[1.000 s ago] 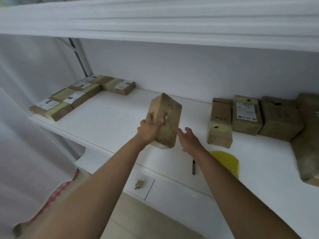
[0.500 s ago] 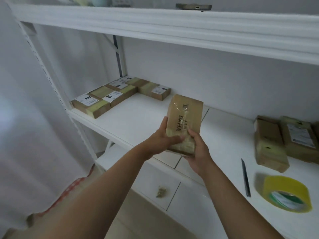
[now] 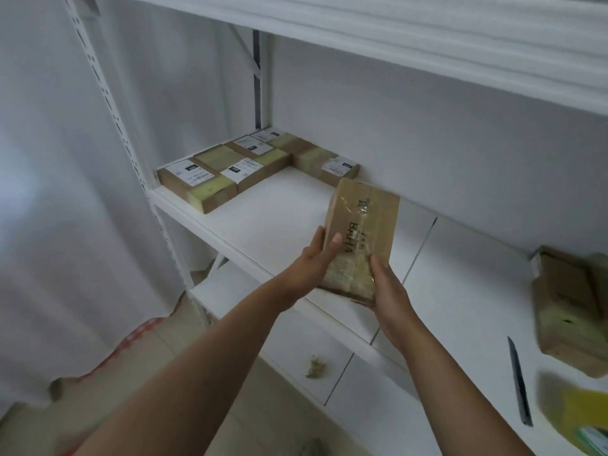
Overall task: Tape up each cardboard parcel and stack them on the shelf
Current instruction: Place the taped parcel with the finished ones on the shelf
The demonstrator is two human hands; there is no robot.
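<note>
Holding a small brown cardboard parcel [image 3: 360, 238] wrapped in shiny clear tape, both hands meet in the middle of the frame, just above the front edge of the white shelf [image 3: 273, 212]. Left hand [image 3: 312, 263] grips the parcel's left side, thumb on the front face w/ black letters. Right hand [image 3: 386, 287] curls round the bottom right corner, fingers under it. Parcel is tipped up, top leaning away, not touching the shelf.

At the lower right a yellow roll of tape [image 3: 582, 419] is blurry & cut off by the frame edge. Next to it lies a thin dark pen-like stick [image 3: 519, 380]; can't tell exactly what it is. A bit further, at the right edge, sits a brown taped box [image 3: 566, 304].

Lower down, on a white lower shelf [image 3: 329, 343], a small crumpled scrap [image 3: 316, 366].

Far back, upper left of the shelf, a row of flat brown parcels with white labels [image 3: 243, 166] lies in an L shape, touching each other, near the wall.
</note>
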